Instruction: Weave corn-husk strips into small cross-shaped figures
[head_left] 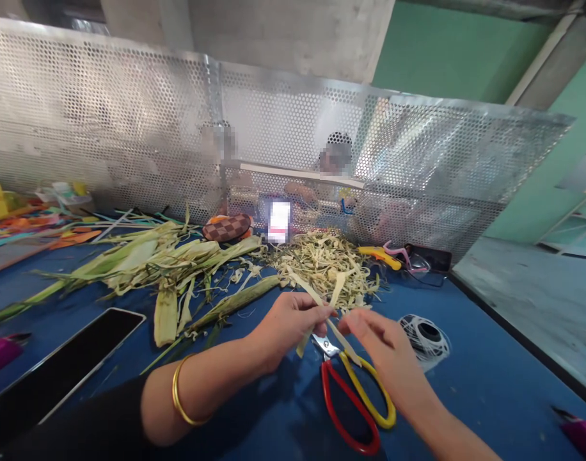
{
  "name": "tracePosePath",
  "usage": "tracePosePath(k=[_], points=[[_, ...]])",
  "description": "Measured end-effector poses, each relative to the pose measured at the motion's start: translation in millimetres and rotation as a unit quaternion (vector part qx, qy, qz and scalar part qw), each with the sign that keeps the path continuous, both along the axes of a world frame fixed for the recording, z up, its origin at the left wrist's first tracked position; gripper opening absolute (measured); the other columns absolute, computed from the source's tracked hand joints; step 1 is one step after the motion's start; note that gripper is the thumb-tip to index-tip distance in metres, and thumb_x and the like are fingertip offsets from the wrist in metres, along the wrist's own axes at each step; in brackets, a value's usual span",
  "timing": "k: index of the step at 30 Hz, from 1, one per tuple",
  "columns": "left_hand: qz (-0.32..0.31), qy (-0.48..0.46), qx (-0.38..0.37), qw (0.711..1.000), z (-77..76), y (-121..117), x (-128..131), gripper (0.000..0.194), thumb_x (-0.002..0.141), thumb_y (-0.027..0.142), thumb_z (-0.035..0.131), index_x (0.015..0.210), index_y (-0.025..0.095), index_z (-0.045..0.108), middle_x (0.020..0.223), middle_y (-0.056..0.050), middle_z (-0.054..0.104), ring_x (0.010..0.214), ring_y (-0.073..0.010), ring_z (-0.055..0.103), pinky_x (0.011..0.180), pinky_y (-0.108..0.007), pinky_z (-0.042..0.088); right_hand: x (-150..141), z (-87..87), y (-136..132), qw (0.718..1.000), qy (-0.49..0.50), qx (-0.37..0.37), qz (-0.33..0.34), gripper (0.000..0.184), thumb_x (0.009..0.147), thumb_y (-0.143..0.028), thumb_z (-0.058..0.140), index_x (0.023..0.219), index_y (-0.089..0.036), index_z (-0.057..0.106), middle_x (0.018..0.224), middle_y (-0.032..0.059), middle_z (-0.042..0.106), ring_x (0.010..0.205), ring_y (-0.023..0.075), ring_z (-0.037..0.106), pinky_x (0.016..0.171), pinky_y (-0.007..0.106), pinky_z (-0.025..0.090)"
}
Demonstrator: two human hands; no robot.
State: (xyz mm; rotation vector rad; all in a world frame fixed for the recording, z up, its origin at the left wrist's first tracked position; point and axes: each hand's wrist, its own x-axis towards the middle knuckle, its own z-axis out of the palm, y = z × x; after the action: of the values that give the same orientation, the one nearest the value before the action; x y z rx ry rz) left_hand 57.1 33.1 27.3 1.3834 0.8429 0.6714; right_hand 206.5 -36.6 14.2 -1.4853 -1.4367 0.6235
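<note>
My left hand [293, 320] pinches pale corn husk strips [341, 288] between thumb and fingers, where they cross. Loose strip ends stick out above and below the pinch. Close beside it, my right hand [386, 346] has its fingers curled together near the strips; what its fingertips hold, if anything, I cannot make out. Scissors [327, 384] with one red and one yellow handle lie on the blue table under both hands, their blades partly hidden by the left hand and the strips. Just beyond my hands is a heap of shredded husk [322, 259].
Whole corn husks [144, 262] spread across the left, near a dark-screened tablet [67, 365]. A spool of white thread [425, 339] stands right of my right hand. Farther back are a yellow tool [380, 256], glasses [418, 264] and a checkered pouch [227, 228], before a perforated metal screen [283, 121].
</note>
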Motion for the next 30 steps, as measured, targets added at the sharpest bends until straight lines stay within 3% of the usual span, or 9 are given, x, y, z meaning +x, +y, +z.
tracePosePath(k=[3, 6, 10, 13, 16, 18, 21, 26, 30], points=[[-0.048, 0.026, -0.013, 0.998, 0.1, -1.1, -0.6, 0.042, 0.077, 0.049, 0.056, 0.053, 0.015, 0.058, 0.052, 0.000, 0.054, 0.047, -0.0082, 0.039, 0.050, -0.023, 0.029, 4.8, -1.2, 7.1, 0.988, 0.148, -0.032, -0.041, 0.036, 0.076, -0.054, 0.061, 0.068, -0.019, 0.062, 0.068, 0.0022, 0.062, 0.072, 0.0188, 0.056, 0.070, 0.030, 0.042], [-0.070, 0.036, -0.003, 0.997, -3.8, -2.2, 1.0, 0.032, 0.075, 0.042, 0.060, 0.059, 0.014, 0.064, 0.050, 0.002, 0.053, 0.050, -0.0086, 0.043, 0.053, -0.023, 0.032, 4.3, -5.4, 11.1, 0.977, 0.206, -0.023, -0.058, 0.032, 0.070, -0.049, 0.067, 0.061, -0.019, 0.059, 0.060, 0.0000, 0.059, 0.065, 0.0167, 0.053, 0.069, 0.031, 0.041], [-0.089, 0.040, 0.017, 0.995, -6.4, -2.6, 2.7, 0.021, 0.071, 0.031, 0.064, 0.066, 0.013, 0.071, 0.045, 0.003, 0.050, 0.050, -0.0089, 0.046, 0.058, -0.022, 0.037, 3.4, -10.8, 12.8, 0.980, 0.175, 0.016, -0.093, 0.031, 0.069, -0.043, 0.066, 0.053, -0.019, 0.055, 0.055, -0.0013, 0.054, 0.061, 0.0153, 0.049, 0.063, 0.029, 0.039], [-0.092, 0.067, 0.022, 0.993, -5.2, -4.2, 2.6, 0.021, 0.071, 0.031, 0.064, 0.065, 0.012, 0.072, 0.044, 0.003, 0.051, 0.049, -0.0085, 0.045, 0.056, -0.022, 0.037, 6.8, -11.8, 13.5, 0.988, 0.104, 0.022, -0.114, 0.022, 0.072, -0.042, 0.065, 0.068, -0.020, 0.064, 0.065, 0.0007, 0.061, 0.067, 0.0178, 0.053, 0.065, 0.030, 0.041], [-0.123, 0.092, 0.029, 0.988, -6.5, -6.1, 2.6, 0.019, 0.070, 0.029, 0.063, 0.064, 0.012, 0.072, 0.043, 0.004, 0.050, 0.046, -0.0078, 0.043, 0.051, -0.021, 0.034, 8.4, -8.5, 13.1, 0.997, -0.004, 0.040, -0.073, 0.021, 0.074, -0.040, 0.063, 0.079, -0.021, 0.070, 0.085, 0.0047, 0.068, 0.083, 0.0214, 0.059, 0.070, 0.030, 0.043], [-0.144, 0.102, 0.033, 0.984, -9.1, -6.5, 2.7, 0.016, 0.069, 0.027, 0.063, 0.064, 0.013, 0.071, 0.042, 0.005, 0.050, 0.044, -0.0073, 0.042, 0.049, -0.020, 0.034, 6.0, -5.9, 11.8, 0.999, -0.029, 0.005, -0.018, 0.021, 0.074, -0.039, 0.061, 0.072, -0.020, 0.070, 0.081, 0.0040, 0.069, 0.078, 0.0203, 0.059, 0.067, 0.028, 0.043], [-0.160, 0.114, 0.027, 0.980, -12.7, -5.9, 2.5, 0.017, 0.070, 0.029, 0.064, 0.064, 0.014, 0.071, 0.043, 0.004, 0.052, 0.044, -0.0072, 0.045, 0.049, -0.020, 0.035, -1.4, -5.4, 9.4, 0.998, 0.025, -0.056, -0.005, 0.023, 0.072, -0.039, 0.062, 0.062, -0.019, 0.066, 0.060, -0.0006, 0.061, 0.058, 0.0151, 0.053, 0.055, 0.026, 0.038], [-0.182, 0.090, -0.024, 0.979, -13.8, -5.3, 2.6, 0.015, 0.068, 0.027, 0.065, 0.063, 0.014, 0.070, 0.045, 0.003, 0.055, 0.044, -0.0085, 0.050, 0.050, -0.021, 0.039, -7.1, -11.8, 9.4, 0.997, 0.051, 0.015, -0.050, 0.024, 0.071, -0.036, 0.064, 0.056, -0.019, 0.060, 0.060, -0.0014, 0.057, 0.062, 0.0147, 0.051, 0.059, 0.026, 0.038], [-0.116, 0.046, -0.084, 0.989, -14.3, -1.9, 3.7, 0.027, 0.070, 0.040, 0.067, 0.068, 0.013, 0.071, 0.050, 0.001, 0.059, 0.046, -0.0080, 0.052, 0.054, -0.021, 0.042, 2.8, -12.8, 14.3, 0.987, 0.129, -0.002, -0.101, 0.032, 0.070, -0.047, 0.067, 0.089, -0.021, 0.070, 0.082, 0.0028, 0.068, 0.078, 0.0199, 0.059, 0.068, 0.029, 0.043]])
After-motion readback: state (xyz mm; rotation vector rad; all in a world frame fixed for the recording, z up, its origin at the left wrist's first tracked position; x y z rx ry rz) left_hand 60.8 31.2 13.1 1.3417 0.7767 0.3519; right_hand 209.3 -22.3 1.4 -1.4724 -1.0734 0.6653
